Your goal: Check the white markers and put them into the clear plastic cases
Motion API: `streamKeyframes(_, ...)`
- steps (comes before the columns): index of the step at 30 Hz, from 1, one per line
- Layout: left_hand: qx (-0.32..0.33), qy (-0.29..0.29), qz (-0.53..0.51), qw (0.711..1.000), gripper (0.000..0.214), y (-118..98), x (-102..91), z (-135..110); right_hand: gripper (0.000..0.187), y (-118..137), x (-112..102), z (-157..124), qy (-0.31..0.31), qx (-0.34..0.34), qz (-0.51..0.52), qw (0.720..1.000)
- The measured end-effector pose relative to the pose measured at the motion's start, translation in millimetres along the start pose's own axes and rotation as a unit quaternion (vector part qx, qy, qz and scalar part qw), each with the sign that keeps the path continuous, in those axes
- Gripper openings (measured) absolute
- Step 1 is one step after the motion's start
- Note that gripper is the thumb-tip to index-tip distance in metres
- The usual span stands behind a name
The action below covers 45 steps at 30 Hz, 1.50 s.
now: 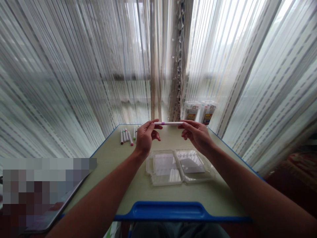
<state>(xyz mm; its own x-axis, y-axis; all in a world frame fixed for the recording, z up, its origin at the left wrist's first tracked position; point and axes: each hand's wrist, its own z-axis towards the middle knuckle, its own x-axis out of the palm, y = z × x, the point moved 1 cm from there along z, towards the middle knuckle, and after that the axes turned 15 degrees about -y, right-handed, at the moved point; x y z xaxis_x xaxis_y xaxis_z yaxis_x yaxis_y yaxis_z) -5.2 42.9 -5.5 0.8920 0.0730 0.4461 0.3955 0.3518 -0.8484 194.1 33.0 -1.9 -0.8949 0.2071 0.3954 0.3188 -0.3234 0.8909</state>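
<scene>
A white marker pen (pixel 168 123) with a purple band is held level above the table, one end in each hand. My left hand (pixel 146 136) pinches its left end with thumb and fingers closed. My right hand (pixel 196 133) grips the right end, fingers curled round it. Below the hands an open clear plastic case (pixel 179 167) lies flat on the pale green table (pixel 119 165). Several more white markers (pixel 126 136) lie side by side at the far left of the table.
Two packaged boxes (pixel 200 111) stand at the table's far right corner against the striped curtains. A blue tray edge (pixel 170 210) runs along the table's near side. A dark flat device (pixel 53 215) lies at the near left corner.
</scene>
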Motion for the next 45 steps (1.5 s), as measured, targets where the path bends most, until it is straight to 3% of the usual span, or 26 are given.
streamKeyframes(15, 0.125, -0.013, 0.106, 0.986, 0.027, 2.2, -2.9, 1.6, 0.032, 2.2, 0.2, -0.4, -0.006, -0.008, 0.010, 1.000)
streamKeyframes(33, 0.090, -0.023, 0.117, 0.989, 0.044, 0.4, -1.1, -3.2, 0.034, -2.5, 3.4, -5.8, 0.052, -0.061, -0.032, 0.996)
streamKeyframes(45, 0.084, 0.038, 0.177, 0.980, 0.039, 0.9, 0.1, -7.2, 0.040, -1.0, 9.3, -16.9, 0.069, -0.109, -0.089, 0.988)
